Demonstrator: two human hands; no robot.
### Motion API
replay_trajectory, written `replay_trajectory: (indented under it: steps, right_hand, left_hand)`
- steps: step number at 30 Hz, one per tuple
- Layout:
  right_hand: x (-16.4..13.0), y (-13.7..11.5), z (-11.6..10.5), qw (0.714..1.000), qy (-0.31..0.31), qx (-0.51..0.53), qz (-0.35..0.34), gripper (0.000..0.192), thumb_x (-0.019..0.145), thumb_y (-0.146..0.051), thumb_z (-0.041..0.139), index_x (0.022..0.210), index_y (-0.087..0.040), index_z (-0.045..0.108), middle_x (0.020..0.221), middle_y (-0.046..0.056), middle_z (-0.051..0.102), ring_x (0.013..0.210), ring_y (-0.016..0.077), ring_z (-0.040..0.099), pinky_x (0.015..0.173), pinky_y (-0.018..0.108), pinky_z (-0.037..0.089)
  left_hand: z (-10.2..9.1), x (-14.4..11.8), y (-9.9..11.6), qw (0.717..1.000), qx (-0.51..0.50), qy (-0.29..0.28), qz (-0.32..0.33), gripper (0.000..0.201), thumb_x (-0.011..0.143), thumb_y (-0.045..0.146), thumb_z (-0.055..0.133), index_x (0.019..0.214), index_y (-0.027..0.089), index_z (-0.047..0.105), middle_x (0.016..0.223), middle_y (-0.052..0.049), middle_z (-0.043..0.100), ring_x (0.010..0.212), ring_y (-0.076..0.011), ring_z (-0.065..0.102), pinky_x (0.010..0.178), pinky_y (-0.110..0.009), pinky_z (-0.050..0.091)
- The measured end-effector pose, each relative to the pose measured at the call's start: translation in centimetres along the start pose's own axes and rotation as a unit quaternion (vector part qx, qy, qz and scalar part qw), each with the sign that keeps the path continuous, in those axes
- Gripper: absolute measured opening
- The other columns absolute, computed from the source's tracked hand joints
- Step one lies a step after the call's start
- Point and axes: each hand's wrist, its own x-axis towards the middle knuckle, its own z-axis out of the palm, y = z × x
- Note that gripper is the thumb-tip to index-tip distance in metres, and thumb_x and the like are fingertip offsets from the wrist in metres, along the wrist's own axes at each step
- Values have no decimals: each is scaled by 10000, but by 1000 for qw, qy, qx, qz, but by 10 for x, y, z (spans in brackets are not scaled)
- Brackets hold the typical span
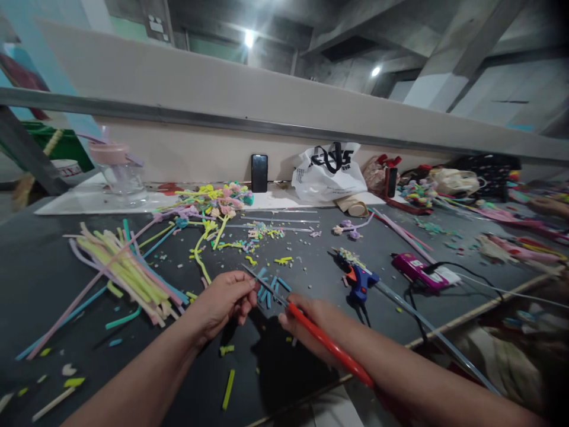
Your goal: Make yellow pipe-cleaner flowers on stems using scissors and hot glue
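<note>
My right hand (316,314) is closed around a pair of scissors with long red handles (340,350). The slim metal blades point up and to the left, their tips reaching my left hand (224,299). Thumb and forefinger of my left hand are pinched together by the blades; whatever lies between them is too small or hidden to name. Just beyond the blades, several short blue fuzzy stem pieces (269,296) lie in a loose pile. Short yellow pieces (228,388) are scattered nearer to me on the dark table (191,379).
On the left lies a bundle of pastel fuzzy stems (127,270), with fuzzy flowers (229,198) behind. A blue glue gun (362,281) and purple corded device (418,270) lie right. Along the back stand a jug (120,178), phone (259,173) and white bag (329,175).
</note>
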Motion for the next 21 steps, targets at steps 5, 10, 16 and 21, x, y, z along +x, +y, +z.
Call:
replay_trajectory:
  steps: [5, 10, 16, 21]
  right_hand:
    - [0, 7, -8, 991, -77, 99, 51, 341, 826, -525, 377, 839, -204, 491, 588, -33, 503, 440, 83, 442, 435, 203, 352]
    - [-1, 14, -29, 886, -247, 390, 47, 527, 818, -652, 242, 1081, -214, 373, 625, -14, 556, 352, 74, 450, 372, 203, 408]
    - [-9, 25, -34, 762, -271, 588, 8, 479, 866, -574, 231, 1090, -191, 412, 643, 13, 557, 346, 60, 404, 364, 194, 424]
    - [-21, 31, -23, 741, -159, 653, -6, 418, 861, -558, 291, 1057, -214, 422, 641, -8, 549, 335, 56, 386, 337, 176, 395]
  left_hand:
    - [-3, -1, 6, 1000, -2, 11, 7, 172, 745, 311, 558, 709, 145, 537, 547, 25, 521, 369, -47, 394, 317, -149, 341]
    - [-8, 4, 11, 994, -38, 86, 57, 146, 724, 298, 565, 706, 158, 525, 513, 47, 489, 340, -38, 330, 287, -140, 248]
    - [-12, 4, 12, 984, -89, 117, 101, 158, 719, 319, 571, 738, 170, 521, 537, 52, 498, 367, -47, 359, 311, -149, 264]
    - [-13, 2, 18, 974, -103, 138, 145, 149, 727, 312, 567, 751, 177, 508, 553, 53, 505, 392, -53, 382, 326, -149, 270]
